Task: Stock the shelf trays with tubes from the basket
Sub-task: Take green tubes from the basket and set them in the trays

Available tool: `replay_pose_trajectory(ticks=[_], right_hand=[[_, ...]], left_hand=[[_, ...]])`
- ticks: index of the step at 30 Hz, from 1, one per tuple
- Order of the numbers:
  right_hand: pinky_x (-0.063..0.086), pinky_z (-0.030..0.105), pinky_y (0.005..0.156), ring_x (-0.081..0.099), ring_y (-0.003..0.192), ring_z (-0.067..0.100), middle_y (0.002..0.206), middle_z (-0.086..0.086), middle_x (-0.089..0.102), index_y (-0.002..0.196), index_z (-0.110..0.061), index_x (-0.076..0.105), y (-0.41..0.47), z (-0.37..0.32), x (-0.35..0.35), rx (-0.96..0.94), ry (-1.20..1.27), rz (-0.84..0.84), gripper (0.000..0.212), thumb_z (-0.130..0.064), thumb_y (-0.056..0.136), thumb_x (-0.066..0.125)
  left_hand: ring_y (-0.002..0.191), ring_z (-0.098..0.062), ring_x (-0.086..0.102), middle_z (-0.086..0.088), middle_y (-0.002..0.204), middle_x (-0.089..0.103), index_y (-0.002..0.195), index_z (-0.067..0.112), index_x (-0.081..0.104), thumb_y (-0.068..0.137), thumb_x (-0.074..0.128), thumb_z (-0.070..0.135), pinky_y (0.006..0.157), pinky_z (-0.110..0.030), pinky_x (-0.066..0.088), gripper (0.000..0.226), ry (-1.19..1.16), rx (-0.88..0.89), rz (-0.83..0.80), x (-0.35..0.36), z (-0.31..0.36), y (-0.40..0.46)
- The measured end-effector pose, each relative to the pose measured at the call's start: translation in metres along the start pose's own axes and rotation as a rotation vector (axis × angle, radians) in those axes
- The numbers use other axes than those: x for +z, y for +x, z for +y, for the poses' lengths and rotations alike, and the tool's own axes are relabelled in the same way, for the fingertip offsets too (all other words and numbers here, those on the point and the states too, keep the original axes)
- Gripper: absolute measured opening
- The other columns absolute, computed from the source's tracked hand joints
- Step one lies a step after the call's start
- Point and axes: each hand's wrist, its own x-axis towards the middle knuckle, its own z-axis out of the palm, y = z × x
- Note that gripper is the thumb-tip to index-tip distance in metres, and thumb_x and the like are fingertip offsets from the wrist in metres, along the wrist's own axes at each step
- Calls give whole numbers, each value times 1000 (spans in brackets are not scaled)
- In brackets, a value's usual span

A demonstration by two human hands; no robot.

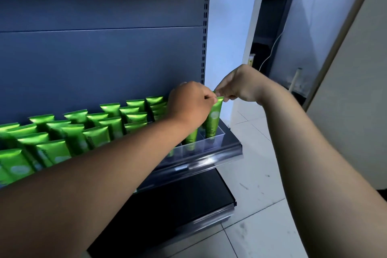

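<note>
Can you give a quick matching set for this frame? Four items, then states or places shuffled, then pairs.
Items:
1. left hand
2. right hand
3. held tube
4. lower shelf

States:
A. dark and bare where visible
B. upright in the rightmost clear tray
C. pinches the tube's top edge from the right
D. pinches the tube's top edge from the left

Pairs: 1-D, 2-C, 3-B, 4-A
</note>
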Motion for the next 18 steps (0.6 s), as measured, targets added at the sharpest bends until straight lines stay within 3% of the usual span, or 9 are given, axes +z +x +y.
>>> replay_pose_trajectory(ticks=[2, 4, 6, 8, 15, 18], right_hand=[[62, 44, 89, 74, 79, 26, 77, 9, 79, 86, -21, 86, 3, 1, 9, -4, -13, -20, 5, -17, 84, 84], [64, 38, 87, 74, 78, 21, 81, 10, 79, 88, -21, 86, 4, 1, 16, -8, -21, -38, 11, -12, 85, 80], [61, 20, 66, 69, 72, 15, 81, 7, 79, 91, -20, 86, 3, -2, 19, -16, -26, -45, 14, -9, 85, 78], [49, 12, 52, 64, 65, 12, 72, 3, 74, 92, -18, 85, 2, -4, 19, -17, -27, -43, 17, -6, 84, 76], [45, 13, 52, 55, 56, 7, 60, -8, 67, 87, -24, 85, 4, -2, 19, -7, -22, -58, 20, -7, 82, 76], [43, 12, 48, 53, 60, 11, 65, 0, 66, 89, -24, 85, 4, -3, 18, -1, -32, -61, 24, -5, 83, 71]], left_hand=[[93, -26, 61, 13, 67, 64, 79, 28, 80, 88, 69, 34, 88, -39, 48, 16, 76, -16, 4, 3, -1, -3], [100, -24, 55, 11, 77, 71, 81, 30, 80, 91, 67, 37, 89, -37, 37, 19, 147, -20, 17, 5, -3, -6], [100, -21, 51, 10, 80, 73, 83, 34, 80, 93, 65, 39, 82, -37, 29, 19, 219, 6, 34, 6, -3, -7], [99, -20, 49, 11, 79, 72, 84, 37, 80, 92, 65, 41, 82, -37, 28, 18, 257, 29, 35, 6, -2, -7], [103, -23, 54, 13, 84, 74, 83, 37, 81, 91, 66, 44, 84, -38, 28, 18, 264, 8, -20, 5, 1, -1], [100, -24, 55, 10, 79, 73, 81, 35, 80, 91, 65, 44, 82, -38, 27, 20, 288, 24, -19, 7, 2, -2]])
